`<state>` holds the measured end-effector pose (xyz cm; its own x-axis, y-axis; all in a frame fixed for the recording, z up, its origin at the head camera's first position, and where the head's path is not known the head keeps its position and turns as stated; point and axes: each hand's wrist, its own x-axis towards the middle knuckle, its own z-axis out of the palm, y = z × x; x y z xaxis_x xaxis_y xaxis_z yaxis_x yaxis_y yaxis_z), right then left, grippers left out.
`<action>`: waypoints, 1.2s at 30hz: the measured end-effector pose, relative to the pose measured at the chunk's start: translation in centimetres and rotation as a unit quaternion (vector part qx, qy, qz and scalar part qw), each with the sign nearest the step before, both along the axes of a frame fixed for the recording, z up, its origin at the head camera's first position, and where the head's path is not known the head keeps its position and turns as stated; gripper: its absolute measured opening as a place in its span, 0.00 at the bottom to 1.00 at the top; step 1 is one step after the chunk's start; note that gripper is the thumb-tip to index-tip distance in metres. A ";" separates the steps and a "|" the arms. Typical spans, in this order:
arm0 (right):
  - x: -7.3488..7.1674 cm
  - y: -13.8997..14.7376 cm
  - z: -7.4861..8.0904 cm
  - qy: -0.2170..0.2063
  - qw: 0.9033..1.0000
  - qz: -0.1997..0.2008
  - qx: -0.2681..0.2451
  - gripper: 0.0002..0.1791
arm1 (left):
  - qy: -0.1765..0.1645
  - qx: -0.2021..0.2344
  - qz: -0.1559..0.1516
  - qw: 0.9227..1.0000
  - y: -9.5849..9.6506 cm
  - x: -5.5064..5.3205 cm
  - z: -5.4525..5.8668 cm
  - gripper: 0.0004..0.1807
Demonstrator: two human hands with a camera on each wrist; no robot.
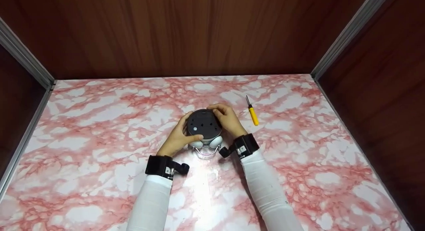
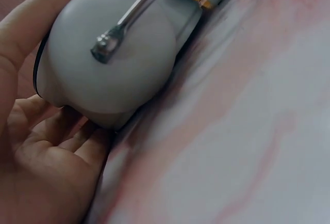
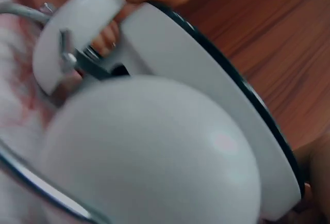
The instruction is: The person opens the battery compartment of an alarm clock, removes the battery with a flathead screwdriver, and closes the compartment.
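A twin-bell alarm clock (image 1: 205,121) lies near the middle of the table with its round black back turned up. Two pale bells (image 1: 216,142) and a thin metal handle (image 1: 206,154) point toward the person. My left hand (image 1: 177,138) grips the left side, thumb over the back's lower edge; in the left wrist view its fingers curl beside the body behind one bell (image 2: 111,48). My right hand (image 1: 229,119) holds the upper right rim. The near bell (image 3: 154,152) covers much of the right wrist view. The clock's face is hidden underneath.
A screwdriver (image 1: 253,116) with a yellow handle lies right of the right hand, tip pointing away. The table (image 1: 99,151) has a red and white marbled top. Brown wood-grain panels (image 1: 186,35) stand along the back and both sides.
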<state>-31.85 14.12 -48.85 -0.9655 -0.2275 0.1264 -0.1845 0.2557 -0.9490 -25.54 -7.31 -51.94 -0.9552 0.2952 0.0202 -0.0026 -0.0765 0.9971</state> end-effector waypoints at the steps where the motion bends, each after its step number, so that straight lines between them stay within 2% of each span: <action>1: 0.2 0.0 0.0 0.004 1.000 -0.004 0.010 0.14 | 0.000 -0.001 0.001 1.000 0.0 0.0 0.0 0.57; 5: 0.8 0.0 0.5 0.022 0.998 -0.002 0.055 0.15 | -0.004 0.000 0.007 1.000 0.1 -0.1 -0.2 0.56; 8: 1.2 0.0 1.0 0.045 0.994 0.021 0.098 0.17 | -0.009 0.005 0.010 1.000 0.1 -0.1 -0.2 0.56; 14: 1.4 0.0 1.6 0.094 0.974 0.102 0.177 0.30 | 0.000 0.025 -0.002 1.000 0.2 -0.1 -0.1 0.56; 18: 1.5 0.1 1.7 0.091 0.965 0.126 0.209 0.37 | 0.002 0.027 0.001 1.000 0.1 -0.1 -0.2 0.54; 25: 1.6 1.0 1.8 0.082 0.960 0.138 0.230 0.39 | 0.004 0.028 -0.005 1.000 0.0 0.0 -0.2 0.54; 36: 1.3 1.1 1.7 0.071 0.964 0.143 0.213 0.37 | 0.001 0.030 -0.004 1.000 0.1 -0.1 -0.2 0.55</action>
<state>-30.52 15.22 -47.13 -0.8353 -0.5426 0.0889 -0.4259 0.5362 -0.7287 -25.63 -7.26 -52.17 -0.9526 0.3016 0.0397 -0.0021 -0.1371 0.9906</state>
